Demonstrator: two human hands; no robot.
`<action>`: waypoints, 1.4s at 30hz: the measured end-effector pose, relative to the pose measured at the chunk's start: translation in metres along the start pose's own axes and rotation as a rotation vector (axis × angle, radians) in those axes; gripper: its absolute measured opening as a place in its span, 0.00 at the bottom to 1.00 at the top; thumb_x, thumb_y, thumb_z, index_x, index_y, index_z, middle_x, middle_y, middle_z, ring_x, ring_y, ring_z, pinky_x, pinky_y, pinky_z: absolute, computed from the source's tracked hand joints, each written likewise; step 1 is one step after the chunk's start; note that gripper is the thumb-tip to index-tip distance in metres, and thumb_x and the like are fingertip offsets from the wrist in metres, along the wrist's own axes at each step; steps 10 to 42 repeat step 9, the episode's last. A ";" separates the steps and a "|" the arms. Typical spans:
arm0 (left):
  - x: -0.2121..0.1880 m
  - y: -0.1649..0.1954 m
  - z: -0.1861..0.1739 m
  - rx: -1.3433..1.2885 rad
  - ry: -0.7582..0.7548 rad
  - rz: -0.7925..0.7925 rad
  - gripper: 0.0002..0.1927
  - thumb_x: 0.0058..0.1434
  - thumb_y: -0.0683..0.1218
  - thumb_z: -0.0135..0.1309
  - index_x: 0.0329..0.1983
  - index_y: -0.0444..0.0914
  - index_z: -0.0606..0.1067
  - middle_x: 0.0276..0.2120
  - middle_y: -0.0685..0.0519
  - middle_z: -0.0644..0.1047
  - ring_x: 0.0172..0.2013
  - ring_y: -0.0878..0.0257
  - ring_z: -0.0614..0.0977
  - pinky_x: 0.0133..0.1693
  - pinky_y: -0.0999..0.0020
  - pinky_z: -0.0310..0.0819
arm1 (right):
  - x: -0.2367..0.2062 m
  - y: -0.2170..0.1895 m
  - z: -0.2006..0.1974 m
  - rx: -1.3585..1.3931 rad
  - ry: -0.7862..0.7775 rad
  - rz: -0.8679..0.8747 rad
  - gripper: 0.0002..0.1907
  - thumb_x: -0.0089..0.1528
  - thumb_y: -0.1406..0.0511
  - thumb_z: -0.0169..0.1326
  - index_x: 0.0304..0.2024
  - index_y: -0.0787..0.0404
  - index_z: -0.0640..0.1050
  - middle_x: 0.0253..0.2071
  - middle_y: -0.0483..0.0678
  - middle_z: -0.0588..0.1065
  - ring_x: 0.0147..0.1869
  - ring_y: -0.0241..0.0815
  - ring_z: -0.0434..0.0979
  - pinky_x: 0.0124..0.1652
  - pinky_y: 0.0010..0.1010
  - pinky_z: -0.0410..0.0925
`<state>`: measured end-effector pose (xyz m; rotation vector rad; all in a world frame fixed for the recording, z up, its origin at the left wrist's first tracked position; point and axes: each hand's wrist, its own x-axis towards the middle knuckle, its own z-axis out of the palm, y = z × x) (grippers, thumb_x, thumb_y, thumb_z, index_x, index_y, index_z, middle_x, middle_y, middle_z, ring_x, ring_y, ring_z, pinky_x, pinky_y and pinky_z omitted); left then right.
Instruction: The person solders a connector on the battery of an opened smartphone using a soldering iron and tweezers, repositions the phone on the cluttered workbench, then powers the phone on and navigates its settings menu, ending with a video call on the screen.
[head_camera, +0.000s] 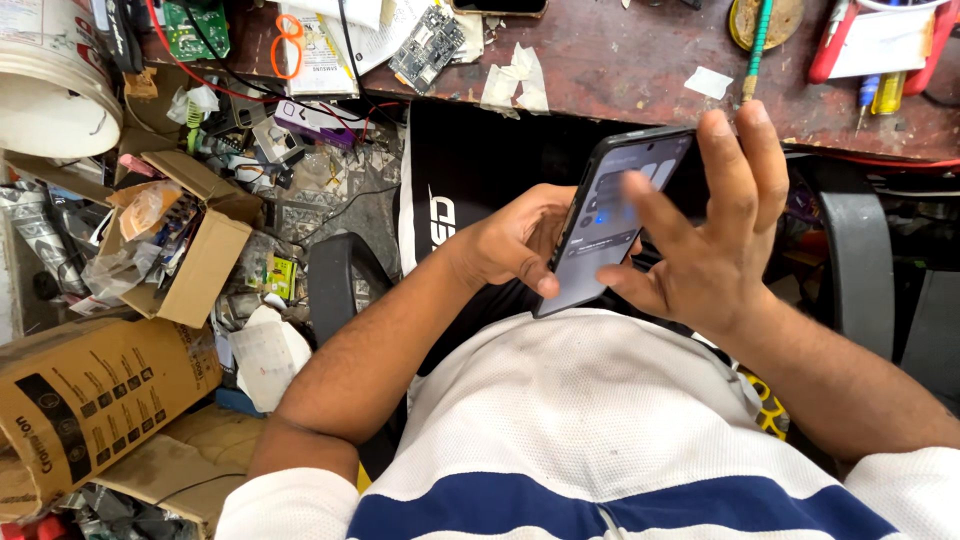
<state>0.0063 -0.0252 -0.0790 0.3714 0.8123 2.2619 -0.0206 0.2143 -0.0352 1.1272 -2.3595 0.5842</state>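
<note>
Head view: a dark smartphone (612, 225) is held tilted in the middle of the frame, above a white shirt with a blue stripe (600, 440). The left hand (515, 240) is wrapped around the phone's left edge, with the fingers behind the case and the thumb curled over the lower left of the lit screen. The right hand (705, 225) is spread over the right side of the phone, with two fingers raised past its top edge and one finger laid across the screen; whether that fingertip is pressed on the glass or held just above it cannot be told, since it is blurred.

As a judgement, the step in hand is the tapping of a grey panel shown on the screen. It would be done well if the phone were kept steady by the left hand, with the thumb kept clear of the panel, and if only one right fingertip were brought down, so that no stray touch is registered by the other fingers.

The worktop (620, 70) is seen along the top of the frame, where a green circuit board (195, 28), a smaller circuit board (428, 45), orange-handled scissors (288, 42) and scraps of white tape (515, 80) are laid. At the left of the frame an open cardboard box (195, 240) of parts and a larger brown carton (95, 395) are seen on the cluttered floor.
</note>
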 end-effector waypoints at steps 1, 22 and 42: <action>0.000 0.000 0.001 -0.016 -0.002 -0.001 0.44 0.46 0.45 0.76 0.66 0.31 0.71 0.56 0.44 0.78 0.59 0.55 0.80 0.68 0.60 0.71 | 0.000 0.001 0.000 0.010 0.018 0.001 0.39 0.70 0.34 0.41 0.74 0.46 0.63 0.73 0.65 0.53 0.78 0.69 0.49 0.71 0.63 0.58; 0.001 0.002 -0.002 -0.067 -0.024 0.039 0.46 0.47 0.46 0.76 0.69 0.31 0.69 0.61 0.44 0.76 0.62 0.54 0.79 0.70 0.58 0.69 | 0.000 0.005 0.002 0.051 0.063 -0.015 0.40 0.72 0.36 0.42 0.77 0.50 0.58 0.73 0.69 0.54 0.78 0.73 0.52 0.72 0.67 0.59; 0.001 0.002 -0.002 -0.067 -0.024 0.039 0.46 0.47 0.46 0.76 0.69 0.31 0.69 0.61 0.44 0.76 0.62 0.54 0.79 0.70 0.58 0.69 | 0.000 0.005 0.002 0.051 0.063 -0.015 0.40 0.72 0.36 0.42 0.77 0.50 0.58 0.73 0.69 0.54 0.78 0.73 0.52 0.72 0.67 0.59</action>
